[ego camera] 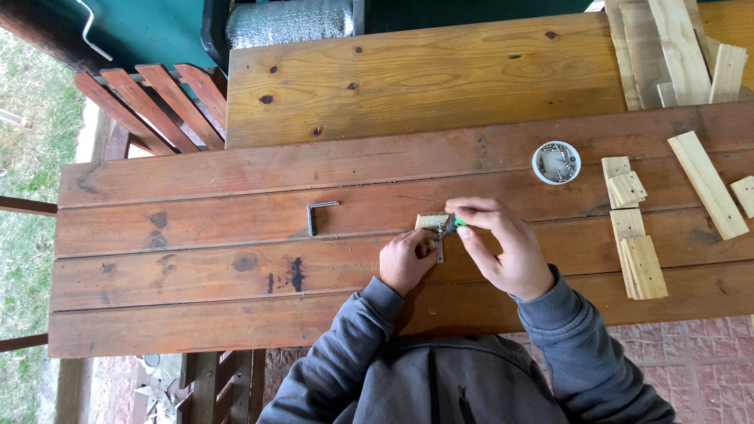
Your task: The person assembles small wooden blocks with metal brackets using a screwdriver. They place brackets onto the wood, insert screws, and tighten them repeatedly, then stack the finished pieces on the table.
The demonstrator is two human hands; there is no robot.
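My left hand (406, 260) holds a small pale wooden block (431, 222) with a metal bracket (441, 250) against it, pressed on the brown plank table (196, 235). My right hand (503, 247) grips a green-handled screwdriver (456, 222), its tip at the block's right side. A second metal corner bracket (319, 214) lies on the table to the left of the block. A small white dish of screws (557, 162) sits beyond my right hand.
Several small cut wood pieces (640, 259) lie at the right, with a longer slat (707, 184) beside them. More slats (675, 51) are stacked at the far right on a lighter wooden board (424, 74). Red chair slats (157, 106) stand at the far left.
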